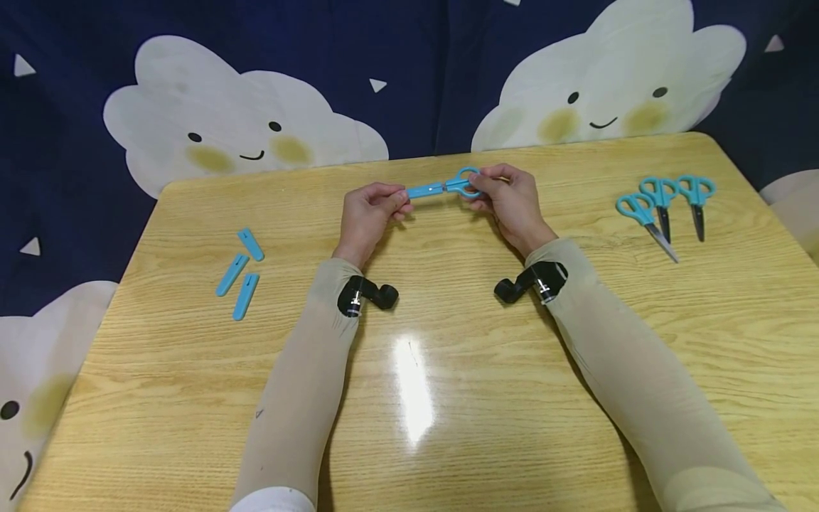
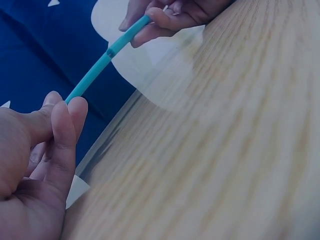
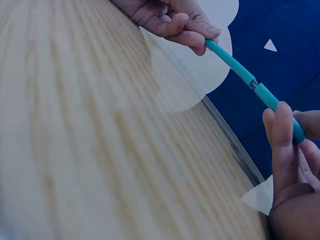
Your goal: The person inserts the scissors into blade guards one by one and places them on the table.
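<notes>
Above the table's far side, my left hand (image 1: 371,213) pinches the closed end of a blue scissors cover (image 1: 425,191) between thumb and fingers. My right hand (image 1: 512,203) grips the handle loops of a pair of blue-handled scissors (image 1: 458,184). The blades sit inside the cover, with only a short bit of metal showing between cover and handles. In the right wrist view this small gap shows between the scissors (image 3: 266,97) and the cover (image 3: 232,63). Both are held level in one line, raised off the wood.
Three blue covers (image 1: 237,274) lie on the table's left side. On the right lie three more scissors (image 1: 659,206) with blue handles and bare dark blades. The wooden table (image 1: 486,398) ends at a dark blue curtain (image 1: 422,85) printed with white clouds.
</notes>
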The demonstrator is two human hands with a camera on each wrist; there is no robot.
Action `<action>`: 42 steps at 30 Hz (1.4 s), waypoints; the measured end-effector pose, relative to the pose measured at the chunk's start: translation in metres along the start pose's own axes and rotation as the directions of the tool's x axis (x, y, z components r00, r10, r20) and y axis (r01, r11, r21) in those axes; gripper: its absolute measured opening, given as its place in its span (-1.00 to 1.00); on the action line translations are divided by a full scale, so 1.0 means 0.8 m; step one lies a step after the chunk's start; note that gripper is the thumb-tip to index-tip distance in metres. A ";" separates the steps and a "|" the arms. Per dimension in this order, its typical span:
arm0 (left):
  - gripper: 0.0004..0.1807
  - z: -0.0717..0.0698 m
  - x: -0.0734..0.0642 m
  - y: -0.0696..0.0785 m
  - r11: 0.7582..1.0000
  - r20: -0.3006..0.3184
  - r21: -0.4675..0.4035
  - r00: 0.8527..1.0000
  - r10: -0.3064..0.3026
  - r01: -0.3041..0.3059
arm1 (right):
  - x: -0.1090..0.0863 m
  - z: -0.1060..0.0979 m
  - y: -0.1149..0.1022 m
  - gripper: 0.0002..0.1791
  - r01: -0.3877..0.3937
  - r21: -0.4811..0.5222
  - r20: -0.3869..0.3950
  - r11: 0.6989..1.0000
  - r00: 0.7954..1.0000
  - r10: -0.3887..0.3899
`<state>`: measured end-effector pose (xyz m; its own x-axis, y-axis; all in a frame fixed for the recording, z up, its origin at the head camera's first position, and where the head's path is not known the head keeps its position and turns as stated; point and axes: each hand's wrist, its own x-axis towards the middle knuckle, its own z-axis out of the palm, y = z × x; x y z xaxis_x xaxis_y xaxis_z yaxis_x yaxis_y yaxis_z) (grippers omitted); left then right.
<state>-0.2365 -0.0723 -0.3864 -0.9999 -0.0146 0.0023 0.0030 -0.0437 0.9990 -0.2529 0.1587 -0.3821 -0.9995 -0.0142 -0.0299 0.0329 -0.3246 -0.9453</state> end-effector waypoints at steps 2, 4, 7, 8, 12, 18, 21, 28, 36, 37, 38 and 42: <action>-0.78 0.000 0.000 0.000 1.000 0.003 0.000 1.000 0.001 -0.001 | 0.000 0.000 0.000 -0.87 0.000 -0.002 0.001 1.000 1.000 0.000; -0.78 0.000 -0.001 0.000 1.000 0.004 0.000 1.000 0.002 -0.002 | -0.001 0.000 0.000 -0.87 -0.001 -0.004 0.003 1.000 1.000 0.001; -0.77 0.000 -0.001 0.000 1.000 0.004 0.003 1.000 0.000 0.000 | -0.001 0.000 0.000 -0.88 -0.001 -0.011 0.005 1.000 1.000 0.001; -0.77 0.000 -0.001 0.000 1.000 0.003 0.004 1.000 0.000 0.000 | -0.001 0.000 0.000 -0.88 0.000 -0.011 0.005 1.000 1.000 0.000; -0.77 0.000 -0.002 0.001 1.000 0.001 0.008 1.000 0.003 -0.003 | -0.001 0.000 0.000 -0.88 0.001 -0.005 0.004 1.000 1.000 -0.001; -0.78 0.000 -0.002 0.003 1.000 0.000 0.009 1.000 0.001 -0.001 | -0.002 0.000 -0.001 -0.85 0.002 -0.006 -0.001 1.000 1.000 -0.002; -0.77 0.000 -0.002 0.003 1.000 0.004 0.007 1.000 0.006 -0.006 | -0.001 0.000 -0.002 -0.85 0.003 0.006 -0.003 1.000 1.000 -0.003; -0.77 -0.001 0.000 0.000 1.000 0.010 -0.006 1.000 0.025 -0.025 | -0.002 0.002 -0.002 -0.87 0.006 0.021 -0.008 1.000 1.000 -0.005; -0.78 -0.001 0.001 -0.001 0.999 0.009 -0.029 1.000 0.016 -0.015 | -0.002 0.001 -0.002 -0.88 0.005 0.016 -0.012 1.000 1.000 -0.005; -0.78 -0.001 0.001 -0.001 0.999 0.010 -0.031 1.000 0.014 -0.014 | -0.002 0.001 -0.002 -0.88 0.004 0.016 -0.013 1.000 1.000 -0.003; -0.78 -0.001 0.000 -0.001 0.999 0.011 -0.031 1.000 0.012 -0.012 | -0.001 0.001 -0.001 -0.88 0.004 0.016 -0.013 1.000 1.000 -0.004; -0.79 -0.001 0.001 0.000 0.999 0.014 -0.035 1.000 0.002 -0.001 | 0.000 0.002 -0.001 -0.87 0.012 0.017 -0.005 1.000 1.000 -0.012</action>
<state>-0.2369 -0.0734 -0.3865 -1.0000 -0.0006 0.0048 0.0048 -0.0782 0.9969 -0.2527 0.1578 -0.3809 -0.9998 -0.0051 -0.0199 0.0205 -0.3405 -0.9400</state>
